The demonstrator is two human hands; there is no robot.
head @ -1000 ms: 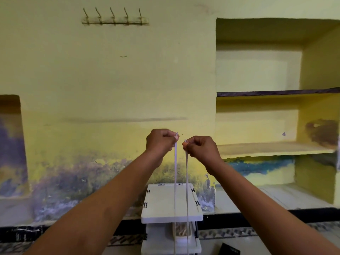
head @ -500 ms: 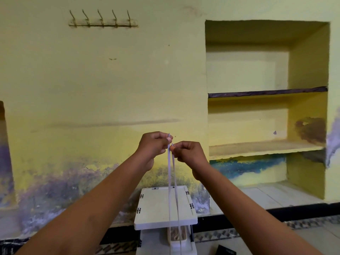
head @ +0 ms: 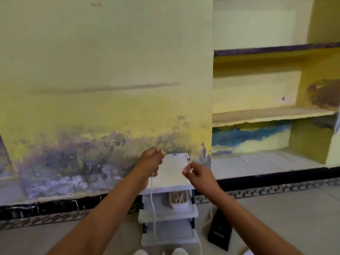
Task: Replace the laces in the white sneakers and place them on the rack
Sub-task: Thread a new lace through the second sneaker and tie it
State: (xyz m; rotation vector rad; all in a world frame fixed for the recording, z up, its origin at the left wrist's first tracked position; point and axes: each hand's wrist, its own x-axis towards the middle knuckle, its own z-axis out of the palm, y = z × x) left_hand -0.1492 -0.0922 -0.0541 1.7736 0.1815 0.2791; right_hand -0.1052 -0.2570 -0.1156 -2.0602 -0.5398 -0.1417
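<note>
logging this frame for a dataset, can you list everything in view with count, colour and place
rack: 1, white, three tiers, against the wall at centre
tray: 1, pale, on the rack's middle tier
lace: 1, white, two strands hanging from the hands in front of the rack
sneakers: 2, white, bottom edge, only the tips show
box: 1, black, on the floor right of the rack
left hand: pinches one lace end
right hand: pinches the other end

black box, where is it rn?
Head view, lower right: the black box stands on the floor just right of the white rack, beneath the right forearm.
</note>
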